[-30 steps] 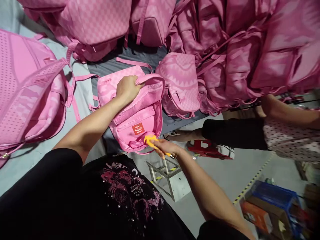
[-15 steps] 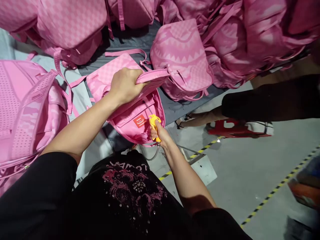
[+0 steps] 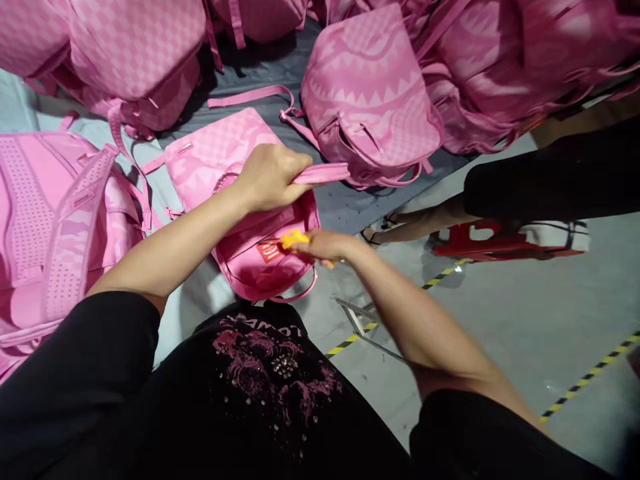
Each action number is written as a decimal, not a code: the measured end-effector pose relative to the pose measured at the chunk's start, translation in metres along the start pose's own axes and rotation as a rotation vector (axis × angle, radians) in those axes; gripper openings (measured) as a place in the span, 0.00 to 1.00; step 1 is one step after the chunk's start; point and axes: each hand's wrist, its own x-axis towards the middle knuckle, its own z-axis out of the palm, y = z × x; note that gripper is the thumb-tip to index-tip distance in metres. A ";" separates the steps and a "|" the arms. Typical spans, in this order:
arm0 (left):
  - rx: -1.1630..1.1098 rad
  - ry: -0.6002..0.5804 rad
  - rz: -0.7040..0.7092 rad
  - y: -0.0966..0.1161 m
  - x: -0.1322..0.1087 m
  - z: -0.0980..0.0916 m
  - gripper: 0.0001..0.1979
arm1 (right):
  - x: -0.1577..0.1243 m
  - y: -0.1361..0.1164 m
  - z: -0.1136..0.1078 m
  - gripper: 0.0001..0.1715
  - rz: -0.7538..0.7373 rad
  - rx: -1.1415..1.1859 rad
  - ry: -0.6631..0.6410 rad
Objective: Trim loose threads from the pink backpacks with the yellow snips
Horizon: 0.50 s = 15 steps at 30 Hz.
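A pink backpack (image 3: 207,160) lies open before me, its lining showing and a red label (image 3: 271,251) inside. My left hand (image 3: 274,177) is closed on the edge of its opened front panel (image 3: 323,174) and holds it up. A yellow air blow gun (image 3: 294,239) is gripped in my right hand (image 3: 327,245), its head over the opening near the label. That hand is slightly smeared by motion, and its fingers partly cover the gun.
Another pink backpack (image 3: 370,93) sits beyond on the grey cloth (image 3: 255,73); several more surround it. A strapped backpack (image 3: 60,220) lies at left. On the right, a person's leg (image 3: 425,217) stands beside a red object (image 3: 475,243), over a floor with striped tape (image 3: 590,377).
My right hand has tilted the air blow gun from upright to pointing left over the bag. My left hand has moved slightly right and down with the panel edge.
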 end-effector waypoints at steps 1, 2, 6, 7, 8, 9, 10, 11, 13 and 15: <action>0.001 0.000 0.002 0.000 -0.001 0.000 0.16 | -0.005 0.002 -0.017 0.19 -0.007 -0.078 0.059; 0.005 0.008 -0.003 -0.001 -0.003 0.000 0.16 | -0.013 0.003 -0.032 0.20 -0.003 -0.126 0.083; 0.021 0.076 -0.052 -0.008 -0.013 -0.005 0.16 | -0.058 0.011 -0.055 0.22 0.169 -0.112 -0.035; 0.019 0.093 -0.064 -0.011 -0.016 -0.007 0.16 | -0.070 0.013 -0.053 0.23 0.189 -0.047 -0.042; 0.015 0.105 -0.074 -0.013 -0.018 -0.008 0.16 | -0.079 0.015 -0.049 0.24 0.182 0.029 -0.022; 0.012 0.113 -0.083 -0.015 -0.019 -0.009 0.16 | -0.085 0.019 -0.043 0.25 0.152 0.109 0.015; 0.011 0.117 -0.092 -0.016 -0.019 -0.010 0.16 | -0.088 0.022 -0.036 0.26 0.112 0.194 0.060; 0.011 0.119 -0.097 -0.017 -0.020 -0.010 0.16 | -0.088 0.027 -0.029 0.27 0.077 0.276 0.104; 0.013 0.116 -0.096 -0.014 -0.019 -0.009 0.16 | -0.082 0.036 -0.015 0.29 0.018 0.396 0.165; 0.017 0.108 -0.085 -0.005 -0.020 -0.009 0.16 | -0.075 0.047 -0.005 0.30 -0.030 0.442 0.185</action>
